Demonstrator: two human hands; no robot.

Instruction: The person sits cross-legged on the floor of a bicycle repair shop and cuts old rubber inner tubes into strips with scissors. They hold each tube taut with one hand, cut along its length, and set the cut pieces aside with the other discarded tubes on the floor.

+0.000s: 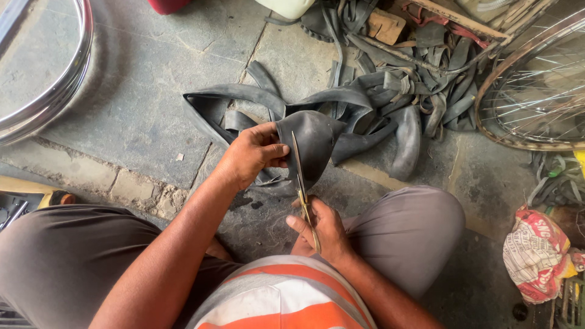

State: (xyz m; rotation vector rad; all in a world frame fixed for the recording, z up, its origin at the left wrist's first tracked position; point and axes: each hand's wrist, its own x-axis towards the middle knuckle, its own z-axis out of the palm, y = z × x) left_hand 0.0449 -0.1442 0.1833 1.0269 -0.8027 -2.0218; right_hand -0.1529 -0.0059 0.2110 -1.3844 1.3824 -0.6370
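Fingers [272, 149] of the left hand [250, 155] curled tight, pinching the edge of a black rubber tube [314, 137] and holding it up off the stone floor [134, 103]. Right hand [323, 234] nearer the body, fingers closed through the handles of a pair of scissors [303, 186], blades pointing away and slightly parted against the rubber just right of the left thumb. Tube at the middle of the scene, trailing left and far into a heap of rubber scraps [402, 91]. Spoked wheel [536, 97] far right, shiny metal rim [55, 91] far left, printed sack [536, 256] near right. Grey-clad knees on both sides.
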